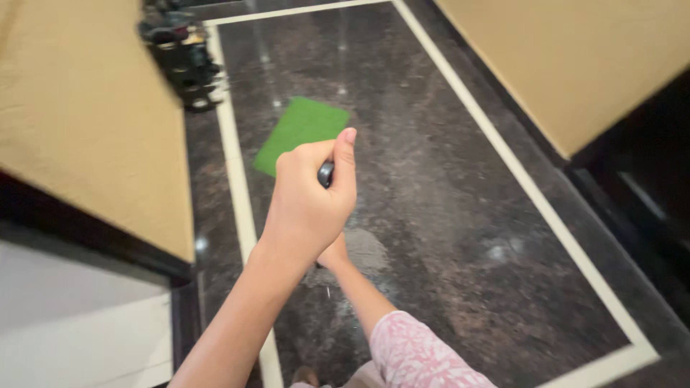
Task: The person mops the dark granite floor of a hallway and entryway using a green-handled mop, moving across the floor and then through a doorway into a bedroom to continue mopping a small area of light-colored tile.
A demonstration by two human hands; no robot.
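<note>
My left hand [309, 205] is raised in front of me, closed in a fist around the top of a dark grey handle [325, 174], with the thumb pointing up along it. The rest of the handle is hidden behind the hand. My right hand [335, 253] sits just below and behind the left one. Only its wrist end shows, on a forearm in a pink patterned sleeve [413, 352], so its grip is hidden. A green rectangular mat [302, 129] lies on the floor beyond both hands.
A dark speckled stone floor [445, 187] with a cream border line [237, 179] runs down a narrow corridor between tan walls [86, 122]. A rack of dark shoes [183, 57] stands at the far left. A lighter smeared patch [363, 251] marks the floor below my hands.
</note>
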